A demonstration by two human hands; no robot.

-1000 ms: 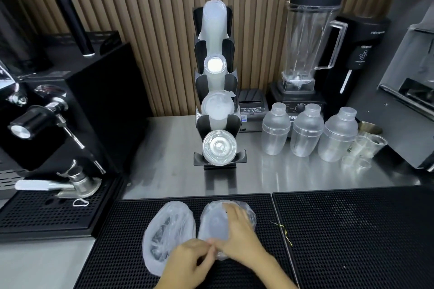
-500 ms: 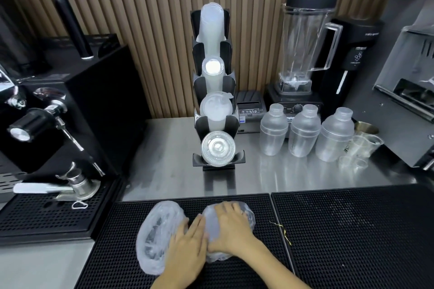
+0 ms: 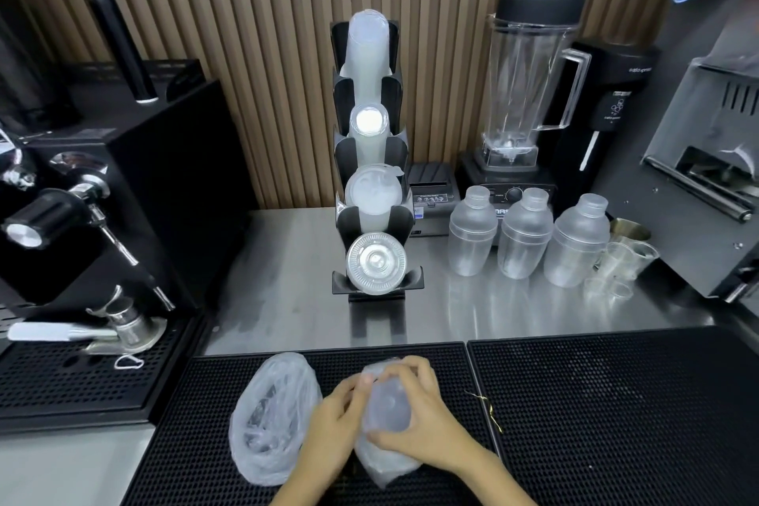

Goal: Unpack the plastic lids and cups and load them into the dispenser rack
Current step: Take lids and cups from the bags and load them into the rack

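Two clear plastic bags lie on the black rubber mat (image 3: 402,353) in front of me. The right bag (image 3: 386,413) holds a stack of translucent lids or cups; my right hand (image 3: 423,419) grips it from the right and my left hand (image 3: 334,423) holds its left side. The left bag (image 3: 273,419) lies untouched beside my left hand. Behind, on the steel counter, stands the black dispenser rack (image 3: 371,160) with stacked cups in its upper slots and clear lids (image 3: 376,263) in the lowest slot.
An espresso machine (image 3: 82,197) with drip tray stands left. A blender (image 3: 530,94), three plastic shakers (image 3: 525,234), small measuring cups (image 3: 620,263) and a receipt printer (image 3: 431,189) stand behind right. A gold twist tie (image 3: 486,407) lies on the mat. A second mat (image 3: 616,403) lies right.
Both hands closed around the right bag and raised its end; my left hand shifted from between the bags onto the right bag. The left bag stayed put.
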